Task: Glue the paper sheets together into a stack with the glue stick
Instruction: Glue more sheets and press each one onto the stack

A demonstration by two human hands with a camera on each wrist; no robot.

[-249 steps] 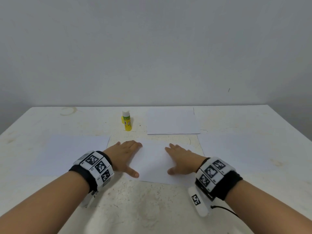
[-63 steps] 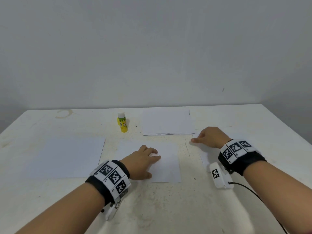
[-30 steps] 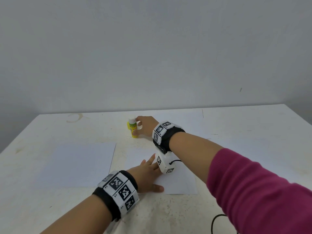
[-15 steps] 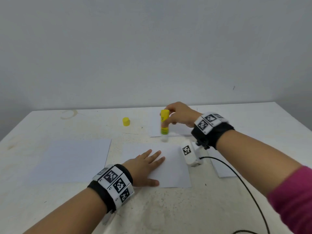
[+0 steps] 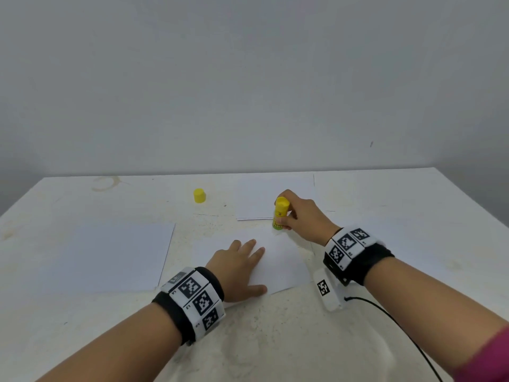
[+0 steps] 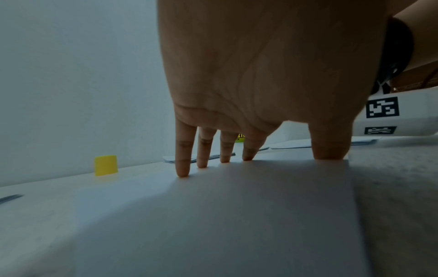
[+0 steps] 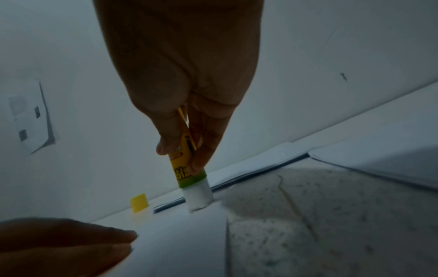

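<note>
My right hand (image 5: 298, 216) grips the yellow glue stick (image 5: 280, 213), uncapped and held upside down. Its white tip (image 7: 198, 196) touches the far right corner of the middle paper sheet (image 5: 281, 266). My left hand (image 5: 237, 264) lies flat on that sheet with its fingers (image 6: 182, 150) spread and straight, pressing it down. The yellow cap (image 5: 199, 195) stands alone on the table, far left of the glue stick. More white sheets lie at the left (image 5: 110, 255) and at the back (image 5: 264, 194).
The white table (image 5: 275, 340) is stained and speckled, with a grey wall behind its far edge. A black cable (image 5: 399, 326) trails from my right wrist device toward the front right. Another faint sheet (image 7: 379, 159) lies right of the glue stick.
My right hand picked up the glue stick, left its cap on the table, and lowered the stick's tip onto the middle sheet's far corner. My left hand stayed flat on the sheet.
</note>
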